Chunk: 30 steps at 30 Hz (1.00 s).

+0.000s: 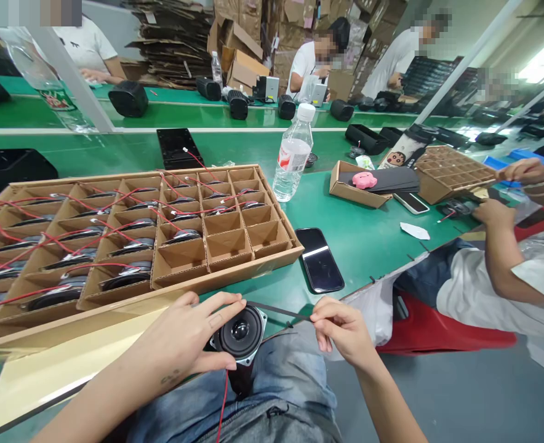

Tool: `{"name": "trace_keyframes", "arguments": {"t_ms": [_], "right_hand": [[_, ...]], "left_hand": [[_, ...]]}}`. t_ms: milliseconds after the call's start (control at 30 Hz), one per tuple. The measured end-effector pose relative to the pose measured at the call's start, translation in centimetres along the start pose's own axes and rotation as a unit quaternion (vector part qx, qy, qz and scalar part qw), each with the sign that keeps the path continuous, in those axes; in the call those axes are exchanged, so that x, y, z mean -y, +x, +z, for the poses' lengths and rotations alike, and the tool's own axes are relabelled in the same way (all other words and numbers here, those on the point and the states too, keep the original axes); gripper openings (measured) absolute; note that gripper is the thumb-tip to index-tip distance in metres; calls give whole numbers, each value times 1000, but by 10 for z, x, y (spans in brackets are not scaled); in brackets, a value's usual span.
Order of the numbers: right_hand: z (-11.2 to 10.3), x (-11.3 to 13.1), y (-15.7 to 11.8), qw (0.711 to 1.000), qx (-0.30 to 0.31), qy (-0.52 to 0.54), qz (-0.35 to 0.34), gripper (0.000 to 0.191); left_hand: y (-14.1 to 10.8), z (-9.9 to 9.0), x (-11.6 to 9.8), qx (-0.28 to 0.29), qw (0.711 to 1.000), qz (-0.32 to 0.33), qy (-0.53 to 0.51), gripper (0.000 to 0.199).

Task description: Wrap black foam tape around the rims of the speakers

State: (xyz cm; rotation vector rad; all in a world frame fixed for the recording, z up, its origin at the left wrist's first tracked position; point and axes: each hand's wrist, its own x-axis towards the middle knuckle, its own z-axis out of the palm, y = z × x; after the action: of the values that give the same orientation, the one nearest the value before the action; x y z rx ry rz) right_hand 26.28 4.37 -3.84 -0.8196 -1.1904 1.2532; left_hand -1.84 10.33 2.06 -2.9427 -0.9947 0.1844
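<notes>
A round black speaker driver [237, 339] with a metal frame sits at the table's front edge, over my lap. My left hand [202, 335] grips it, thumb on the near rim and fingertips at the far rim, where one end of a thin black strip [279, 311] lies. The strip runs taut to the right, its other end pinched between the thumb and finger of my right hand [339, 326]. A red wire [223, 406] hangs down from the speaker. Left of my left hand lies a yellowish backing sheet [82, 351] with a black strip along its edge.
A divided cardboard box [226, 280] holds several speakers with red wires. Beside it are a phone [320, 259] and a water bottle [294, 154]. To the right, a co-worker's hands [496, 212] are near another divided box [454, 172]. More people work across the green bench.
</notes>
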Motion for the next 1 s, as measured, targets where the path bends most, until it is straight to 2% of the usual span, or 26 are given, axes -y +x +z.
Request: {"name": "trace_keyframes", "arguments": {"t_ms": [200,367,467,600,767,1000], "right_hand": [[9,-3,-19,1000,-1,-31,-2,20],[21,-4,-33,999,3,-42,-3,25],[29,-3,-40,999,7,-47,6,27],[40,-1,-45,997,9,-70,0,29],[47,2,-45,994,0,-106,-26,25],[61,-3,-49,994,12,-109,-26,15]], "left_hand": [[11,-15,-3,99,995,-7,-3,70],[15,-23,-4,124,992,4,0,69],[16,-23,-4,119,993,15,2,66],[15,-20,-4,85,996,31,19,66],[13,-20,-6,53,996,46,52,66],[12,-25,-14,28,993,60,96,63]]}}
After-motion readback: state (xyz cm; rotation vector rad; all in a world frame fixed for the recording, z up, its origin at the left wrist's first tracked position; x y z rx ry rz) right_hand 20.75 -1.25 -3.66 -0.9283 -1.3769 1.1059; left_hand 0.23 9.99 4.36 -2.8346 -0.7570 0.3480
